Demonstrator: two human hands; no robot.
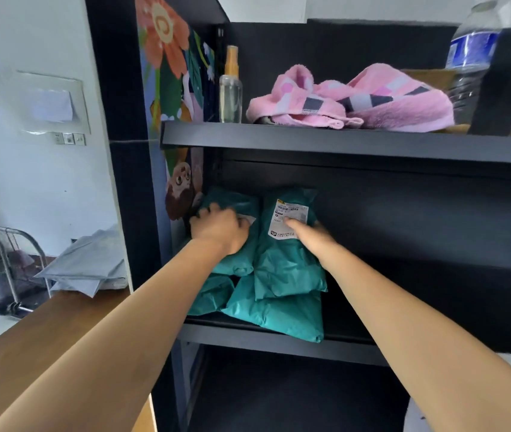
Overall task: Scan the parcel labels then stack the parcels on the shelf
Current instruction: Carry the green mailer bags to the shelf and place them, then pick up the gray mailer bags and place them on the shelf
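Hands press crinkled teal parcels (282, 269): left hand (219, 229) curled gripping one, right hand (307, 233) flat.

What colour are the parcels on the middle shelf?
Teal green parcels, each with a white label; seen in the head view.

Four teal parcels (282, 269) lay on the middle shelf (279, 346) of the black rack: two on top, side by side, and two beneath them. Two white labels showed, one in full on the right-hand top parcel (290, 218) and one mostly covered by a hand (246, 219). Two hands reached in, the left hand (219, 230) and the right hand (310, 235). The upper shelf (341, 143) carried one spray bottle (231, 88), one pink towel (357, 101) and one clear water bottle (470, 57). On the wooden table (45, 338) to the left sat one stack of grey mailers (89, 266); how many were in it could not be told. One trolley (14, 269) stood behind.
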